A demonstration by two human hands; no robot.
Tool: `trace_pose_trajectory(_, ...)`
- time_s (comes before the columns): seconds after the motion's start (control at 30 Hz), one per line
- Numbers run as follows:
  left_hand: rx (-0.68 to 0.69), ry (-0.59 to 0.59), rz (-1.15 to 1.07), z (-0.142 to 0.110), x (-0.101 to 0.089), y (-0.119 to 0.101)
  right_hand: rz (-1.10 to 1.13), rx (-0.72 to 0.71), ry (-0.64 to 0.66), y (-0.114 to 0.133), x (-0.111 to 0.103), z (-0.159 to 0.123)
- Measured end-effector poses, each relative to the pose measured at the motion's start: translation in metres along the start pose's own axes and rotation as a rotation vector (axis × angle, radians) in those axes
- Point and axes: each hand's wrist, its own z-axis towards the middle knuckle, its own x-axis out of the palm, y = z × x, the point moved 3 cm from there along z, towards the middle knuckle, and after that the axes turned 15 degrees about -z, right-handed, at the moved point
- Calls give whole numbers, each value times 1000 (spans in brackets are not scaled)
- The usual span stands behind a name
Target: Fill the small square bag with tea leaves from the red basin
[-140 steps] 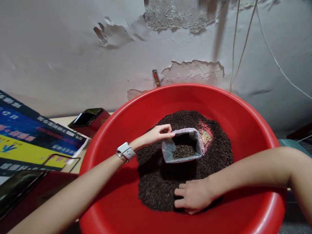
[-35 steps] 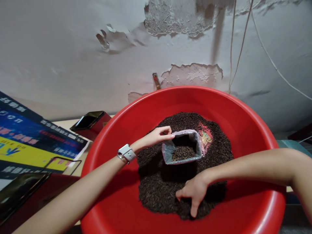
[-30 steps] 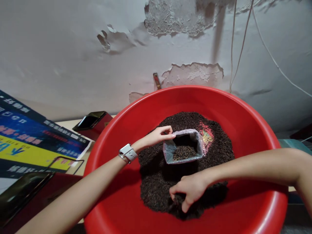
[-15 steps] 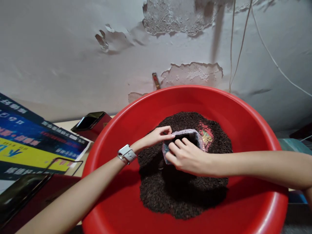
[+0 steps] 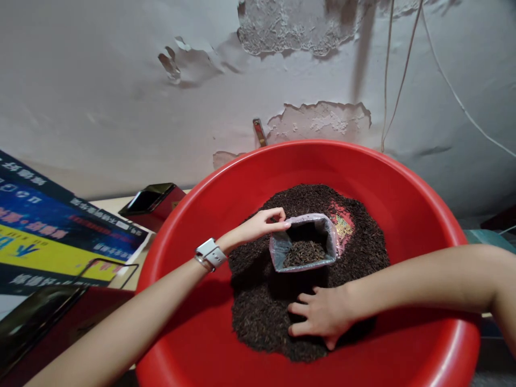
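A big red plastic basin [image 5: 193, 322] holds a heap of dark, dry loose tea leaves [image 5: 258, 317]. Above the middle of the heap is a clear plastic bag [image 5: 278, 251], its mouth spread wide in a box shape, with some leaves lying inside. My left hand [image 5: 268, 221], a watch on its wrist, pinches the bag's left upper rim between thumb and fingers. On the near side of the bag my right hand [image 5: 322, 314] rests palm down on the leaves, fingers spread, holding nothing that I can see.
At the left stand dark red tins [image 5: 159, 204] with shiny tops and a printed blue and yellow box [image 5: 60, 231]. Behind the basin rises a wall [image 5: 121, 97] with peeling plaster and hanging cords [image 5: 387, 80]. A gold-patterned patch [image 5: 342, 228] shows through the leaves.
My right hand has come out of the bag's mouth and moved down toward me onto the leaves, its fingers spreading. My left hand keeps its hold, and leaves inside the bag now show.
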Motion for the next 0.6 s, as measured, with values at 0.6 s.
trace_pose_trajectory(0.6, -4, 4, -11, -1, 0, -2, 573, 224, 302, -12, 7, 6)
